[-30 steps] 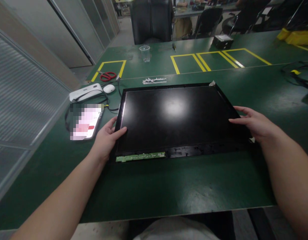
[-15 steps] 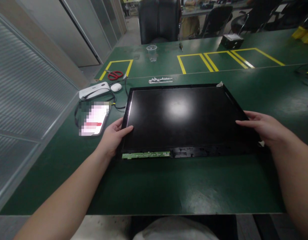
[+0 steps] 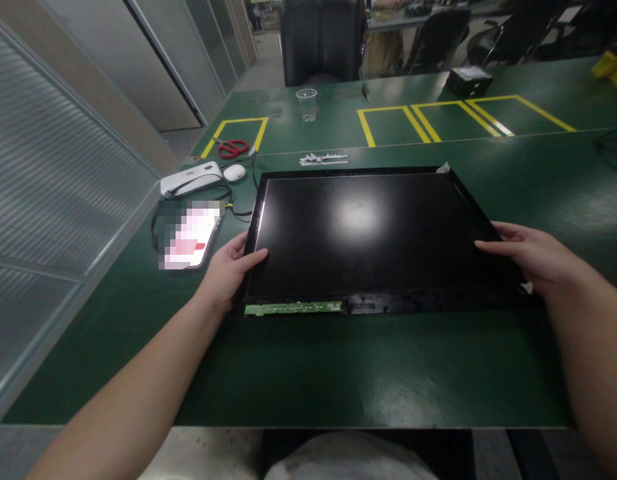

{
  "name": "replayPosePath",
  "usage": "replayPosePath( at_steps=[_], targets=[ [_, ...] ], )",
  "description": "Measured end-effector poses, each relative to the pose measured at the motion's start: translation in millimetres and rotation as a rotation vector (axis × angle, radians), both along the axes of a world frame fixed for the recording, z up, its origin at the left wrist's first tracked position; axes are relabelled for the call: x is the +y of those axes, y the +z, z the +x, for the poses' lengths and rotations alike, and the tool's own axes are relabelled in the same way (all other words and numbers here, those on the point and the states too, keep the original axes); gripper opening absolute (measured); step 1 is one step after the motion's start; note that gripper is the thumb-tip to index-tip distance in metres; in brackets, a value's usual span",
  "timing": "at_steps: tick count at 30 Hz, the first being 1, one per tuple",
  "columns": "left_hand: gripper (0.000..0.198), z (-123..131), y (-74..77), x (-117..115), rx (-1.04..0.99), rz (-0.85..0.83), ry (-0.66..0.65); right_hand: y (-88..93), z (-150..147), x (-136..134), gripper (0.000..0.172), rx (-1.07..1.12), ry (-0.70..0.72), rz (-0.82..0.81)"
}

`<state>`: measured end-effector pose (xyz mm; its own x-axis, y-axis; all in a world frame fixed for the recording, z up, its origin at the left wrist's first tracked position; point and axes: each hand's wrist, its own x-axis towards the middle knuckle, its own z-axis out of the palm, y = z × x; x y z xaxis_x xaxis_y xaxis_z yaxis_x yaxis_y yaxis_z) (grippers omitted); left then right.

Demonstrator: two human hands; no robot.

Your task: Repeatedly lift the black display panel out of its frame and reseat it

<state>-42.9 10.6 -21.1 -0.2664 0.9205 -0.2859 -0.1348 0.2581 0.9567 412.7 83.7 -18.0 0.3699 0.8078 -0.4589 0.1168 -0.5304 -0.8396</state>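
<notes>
A black flat display panel [image 3: 368,247] in a black frame spans the middle of the view. Along its near left edge a green circuit board strip [image 3: 293,308] is exposed. My left hand [image 3: 233,267] grips the panel's left side, thumb on top and fingers tucked beside and under the edge. On the opposite side my right hand [image 3: 533,257] grips the right edge the same way, thumb over the glass. Bits of silvery tape [image 3: 443,169] stick out at the far right corner and by my right hand. The panel's underside is hidden.
On the green table [image 3: 388,380], a phone [image 3: 193,237], a white device [image 3: 191,180] with cables, a white mouse [image 3: 235,173] and red-handled scissors [image 3: 233,148] lie left. Farther off are white strips [image 3: 323,160], a plastic cup [image 3: 307,105] and a black box [image 3: 469,81].
The view has shifted very slightly. Both hands keep the same hold on the panel, which shows no clear movement on the table.
</notes>
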Motion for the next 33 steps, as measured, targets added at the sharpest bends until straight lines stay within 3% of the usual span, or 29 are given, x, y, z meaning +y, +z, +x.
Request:
replayPosePath(
  at_steps=[12, 23, 27, 33],
  targets=[
    [0.066, 3.6, 3.0, -2.1, 0.016, 0.0, 0.014, -14.0, 16.2, 2.7, 0.046, -0.068, 0.036, 0.089],
    [0.052, 0.7, 5.7, -3.0, 0.181, -0.019, 0.019, -16.9, 14.7, 1.9, 0.043, -0.307, 0.085, 0.09],
    [0.03, -12.4, 7.7, -0.4, 0.422, -0.015, 0.01, -17.1, 18.7, 2.0, 0.033, -0.52, 0.184, 0.109],
    [0.027, -28.0, 13.5, 0.0, 1.064, -0.02, -0.182, -17.0, 32.6, 5.8, 0.024, -0.788, 0.269, 0.074]
  ],
)
